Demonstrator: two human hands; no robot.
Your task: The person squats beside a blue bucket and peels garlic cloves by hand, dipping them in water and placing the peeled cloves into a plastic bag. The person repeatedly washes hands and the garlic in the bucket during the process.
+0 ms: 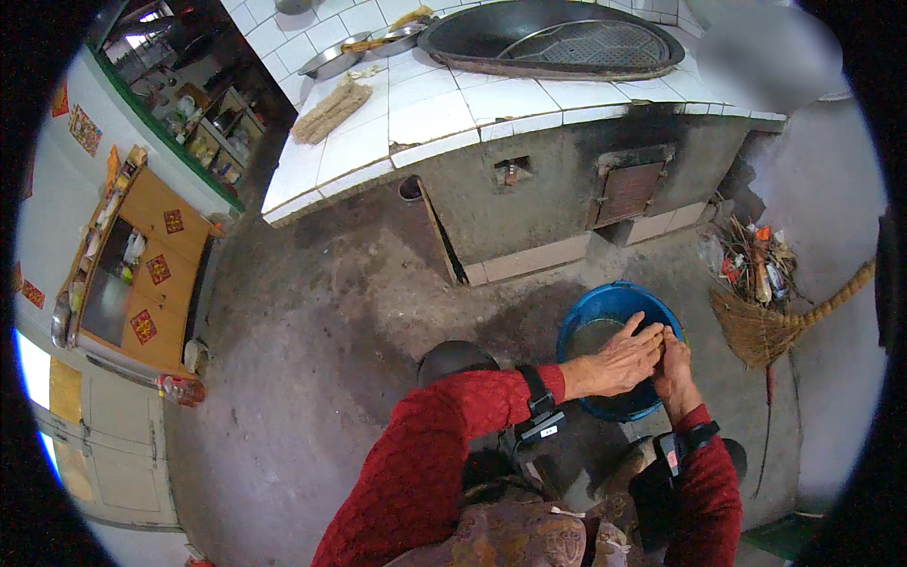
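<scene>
A blue plastic bucket [615, 300] stands on the floor before me, with murky water [589, 337] in it. My left hand [623, 360] reaches across the bucket, palm down, its thumb raised apart from the fingers. Over the bucket's right side is my right hand [673, 365], its fingers bent. The fingertips of both hands meet near the bucket's right rim. Whether something small lies between them is hidden. Both my forearms wear red sleeves and black wrist straps.
A straw broom [762, 326] leans by a heap of twigs and litter [762, 262] at right. Ahead stands a tiled stove [510, 103] with a large wok [468, 39] and a metal stove door [631, 191]. A wooden cabinet [159, 248] is at left.
</scene>
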